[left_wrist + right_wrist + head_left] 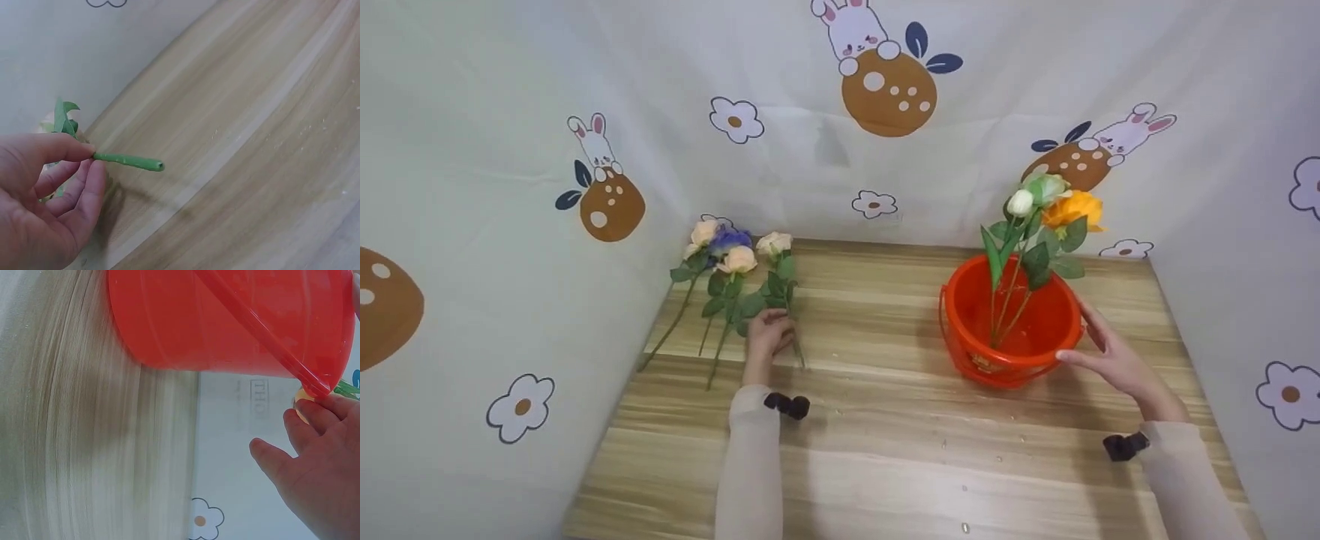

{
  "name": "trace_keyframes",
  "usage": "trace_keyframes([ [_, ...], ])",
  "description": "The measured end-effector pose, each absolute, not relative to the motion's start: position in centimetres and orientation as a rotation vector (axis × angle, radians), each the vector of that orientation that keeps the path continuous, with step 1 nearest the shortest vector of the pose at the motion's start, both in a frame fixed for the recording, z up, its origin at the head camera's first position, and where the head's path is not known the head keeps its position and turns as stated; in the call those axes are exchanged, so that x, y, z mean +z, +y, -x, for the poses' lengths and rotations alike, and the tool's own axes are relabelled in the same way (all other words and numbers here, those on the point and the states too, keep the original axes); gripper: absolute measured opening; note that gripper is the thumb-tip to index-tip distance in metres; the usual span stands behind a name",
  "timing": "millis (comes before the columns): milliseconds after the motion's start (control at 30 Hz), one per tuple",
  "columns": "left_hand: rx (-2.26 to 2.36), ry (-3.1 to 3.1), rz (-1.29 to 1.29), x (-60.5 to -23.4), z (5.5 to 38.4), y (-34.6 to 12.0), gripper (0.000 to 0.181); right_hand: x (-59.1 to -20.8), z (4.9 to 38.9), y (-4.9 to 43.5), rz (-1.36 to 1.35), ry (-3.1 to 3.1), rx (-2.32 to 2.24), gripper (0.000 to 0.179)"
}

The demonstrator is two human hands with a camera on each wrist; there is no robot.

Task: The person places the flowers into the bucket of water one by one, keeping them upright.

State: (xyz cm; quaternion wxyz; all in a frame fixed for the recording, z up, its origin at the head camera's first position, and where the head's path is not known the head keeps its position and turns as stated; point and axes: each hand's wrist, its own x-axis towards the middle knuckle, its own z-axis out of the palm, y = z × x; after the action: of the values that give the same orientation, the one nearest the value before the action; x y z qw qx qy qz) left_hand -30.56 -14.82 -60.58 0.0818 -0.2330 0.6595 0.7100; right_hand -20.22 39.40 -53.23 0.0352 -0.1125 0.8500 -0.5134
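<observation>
My left hand (770, 336) pinches the green stem (129, 161) of a cream rose (774, 243) between thumb and fingers; the cut end sticks out past the fingertips in the left wrist view. My right hand (1117, 364) rests against the right side of a red bucket (1001, 371), its thumb at the rim and its fingers spread along the outer wall. In the right wrist view, the fingers touch the bucket near its handle joint. A white tulip (1020, 203), a pale green rose (1045, 189) and an orange flower (1078, 211) lean in the bucket.
Left of the held rose lie two peach roses, one nearer (738, 259) and one farther (705, 232), with a purple-blue flower (731, 239) between them. Patterned cloth (780, 172) encloses the wood-grain table (877, 420) at the back and sides.
</observation>
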Motion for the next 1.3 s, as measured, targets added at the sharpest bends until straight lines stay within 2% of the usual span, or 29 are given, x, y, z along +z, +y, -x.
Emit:
trace_keyframes([
  [667,2.278,2.010,0.424,-54.8,30.1,-11.6,0.032,-53.0,20.1,39.3,0.321,2.573,-1.618,0.090],
  [1300,2.401,1.973,0.099,-48.7,29.8,-4.6,0.028,-52.9,19.9,39.2,0.312,2.540,-1.637,0.091],
])
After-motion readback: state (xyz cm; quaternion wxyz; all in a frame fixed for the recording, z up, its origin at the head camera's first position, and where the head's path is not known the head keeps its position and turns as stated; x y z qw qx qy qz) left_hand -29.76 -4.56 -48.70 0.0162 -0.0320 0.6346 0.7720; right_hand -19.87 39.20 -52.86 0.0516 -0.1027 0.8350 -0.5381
